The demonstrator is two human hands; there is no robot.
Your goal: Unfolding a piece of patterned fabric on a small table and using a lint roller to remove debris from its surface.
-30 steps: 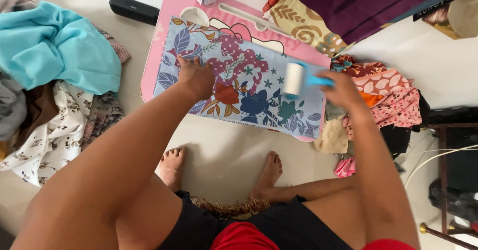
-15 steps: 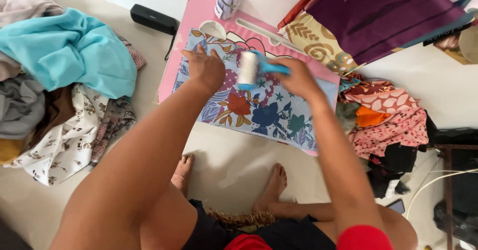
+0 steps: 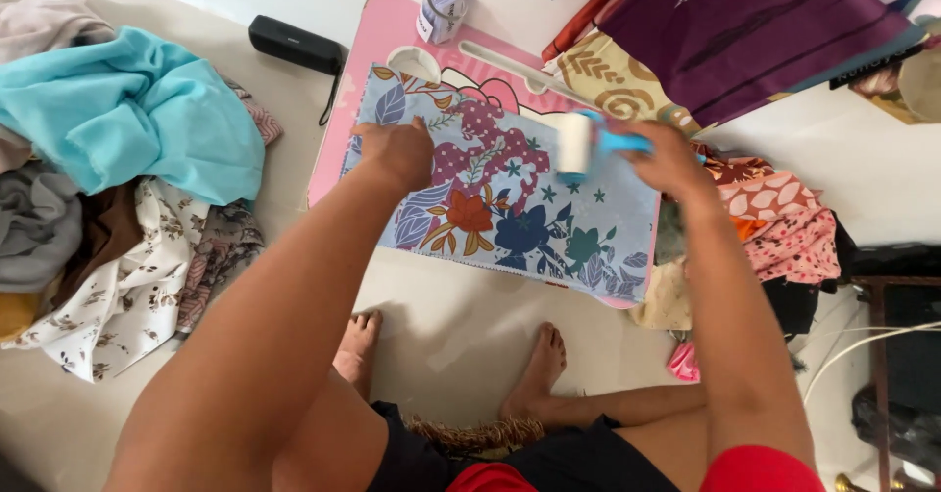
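Note:
A light blue floral cloth (image 3: 529, 208) lies spread over a pink tray table (image 3: 368, 41). My left hand (image 3: 397, 151) presses flat on the cloth's left part, fingers together. My right hand (image 3: 667, 157) grips the blue handle of a lint roller (image 3: 578, 145), whose white roll rests on the cloth near its far right edge.
A turquoise cloth (image 3: 132, 110) tops a heap of clothes at the left. Patterned fabrics (image 3: 779, 218) pile up at the right, with purple cloth (image 3: 755, 26) behind. A small white jar (image 3: 441, 10) stands on the table's far edge, a black bar-shaped device (image 3: 294, 43) on the floor.
The lint roller has rolled from the cloth's middle back to the right side. My left hand stays pressed on the cloth's left part.

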